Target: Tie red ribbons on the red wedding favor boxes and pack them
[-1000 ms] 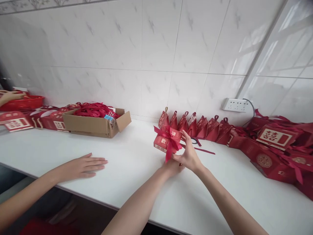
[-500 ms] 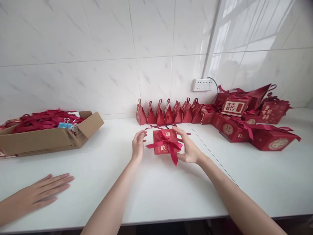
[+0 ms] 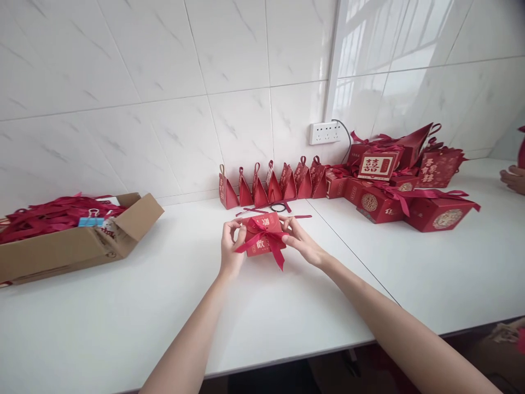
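Between my two hands is a small red gift box [image 3: 255,246] with gold characters, its lid side facing me. A red ribbon [image 3: 266,234] is tied in a bow across its front, one tail hanging below the box. My left hand [image 3: 233,243] grips the left side, thumb in front and fingers partly hidden behind. On the right side, my right hand [image 3: 302,241] holds the box, its thumb near the bow's right loop. Just behind lie loose ribbon strips [image 3: 301,216] and a black loop [image 3: 278,207].
Several red triangular boxes [image 3: 257,189] line the wall. Red gift boxes [image 3: 441,213] with bows are piled at the right. At left stands a cardboard box [image 3: 53,260] of red ribbons [image 3: 53,216]. Another person's hand [image 3: 512,178] shows at the right edge.
My left hand has closed onto the box's left side, where it was apart before. The view has shifted right. The other person's hand at lower left is out of view; one appears at far right.
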Action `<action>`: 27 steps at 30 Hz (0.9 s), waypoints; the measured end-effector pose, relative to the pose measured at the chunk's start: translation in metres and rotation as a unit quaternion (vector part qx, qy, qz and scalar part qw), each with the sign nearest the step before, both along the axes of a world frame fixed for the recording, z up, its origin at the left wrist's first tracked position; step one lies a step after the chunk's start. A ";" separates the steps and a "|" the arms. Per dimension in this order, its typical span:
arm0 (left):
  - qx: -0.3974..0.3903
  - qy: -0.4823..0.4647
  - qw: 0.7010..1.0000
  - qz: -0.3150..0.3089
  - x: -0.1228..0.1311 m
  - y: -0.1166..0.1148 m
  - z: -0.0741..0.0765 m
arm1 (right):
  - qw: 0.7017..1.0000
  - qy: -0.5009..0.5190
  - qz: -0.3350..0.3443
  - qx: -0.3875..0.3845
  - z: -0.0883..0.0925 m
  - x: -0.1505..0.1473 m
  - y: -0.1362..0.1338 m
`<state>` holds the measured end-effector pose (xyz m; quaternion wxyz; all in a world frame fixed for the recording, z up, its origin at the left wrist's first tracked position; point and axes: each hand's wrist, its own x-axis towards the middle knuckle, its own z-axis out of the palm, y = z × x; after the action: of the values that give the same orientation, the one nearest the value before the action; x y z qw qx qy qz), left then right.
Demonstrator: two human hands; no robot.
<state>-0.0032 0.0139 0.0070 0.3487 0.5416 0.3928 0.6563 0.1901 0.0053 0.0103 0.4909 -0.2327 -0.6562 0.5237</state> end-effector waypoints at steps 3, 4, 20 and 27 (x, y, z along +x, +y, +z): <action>0.026 0.025 0.999 0.008 0.001 -0.006 0.005 | 0.997 -0.052 -0.049 0.029 0.000 -0.004 -0.001; 0.035 0.028 0.999 0.003 0.002 -0.007 0.006 | 0.995 -0.066 -0.067 0.038 0.000 -0.005 -0.001; 0.033 0.092 0.991 0.095 0.011 -0.011 0.002 | 0.976 -0.140 -0.166 -0.002 0.011 -0.003 0.002; 0.010 0.072 0.995 0.075 0.015 -0.016 0.001 | 0.977 -0.121 -0.174 0.013 0.008 -0.002 0.002</action>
<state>0.0118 -0.0022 0.0084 0.2640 0.5601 0.4499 0.6436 0.1880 0.0072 0.0180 0.4946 -0.3987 -0.6666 0.3899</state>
